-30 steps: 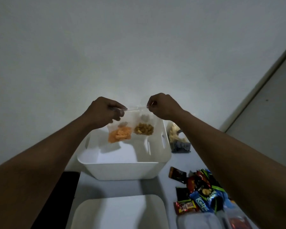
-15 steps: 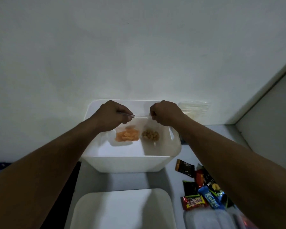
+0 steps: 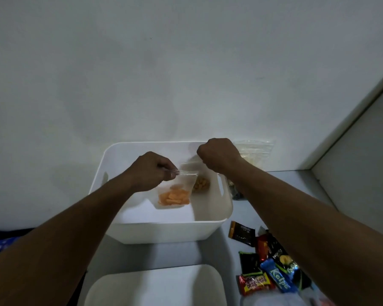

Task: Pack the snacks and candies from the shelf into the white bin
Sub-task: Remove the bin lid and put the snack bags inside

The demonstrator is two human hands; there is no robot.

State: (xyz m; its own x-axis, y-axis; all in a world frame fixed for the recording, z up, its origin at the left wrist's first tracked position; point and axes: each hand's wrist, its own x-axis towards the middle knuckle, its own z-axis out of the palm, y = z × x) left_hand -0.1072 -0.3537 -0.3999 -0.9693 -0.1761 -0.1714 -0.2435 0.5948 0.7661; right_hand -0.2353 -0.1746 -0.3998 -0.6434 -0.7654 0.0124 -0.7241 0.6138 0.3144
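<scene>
The white bin (image 3: 164, 233) stands on the shelf against the back wall. My left hand (image 3: 150, 171) is over the bin and pinches the top of a clear zip bag of orange snacks (image 3: 175, 196), which hangs down inside. My right hand (image 3: 219, 154) is a closed fist over the bin's far right corner. It seems to hold the top edge of a second clear bag of brown snacks (image 3: 200, 184), which sits low against the bin's right wall. A pile of wrapped candies (image 3: 263, 261) lies on the shelf to the right of the bin, partly hidden by my right forearm.
Another clear bag (image 3: 254, 149) leans on the back wall beyond my right hand. A dark packet (image 3: 237, 195) lies beside the bin's right wall. A white rounded lid or container (image 3: 155, 286) sits at the front. A side panel (image 3: 352, 173) closes the shelf on the right.
Both bags have gone down from above the bin into it. My hands have moved apart, the right one going back and to the right, and the bags no longer hang side by side.
</scene>
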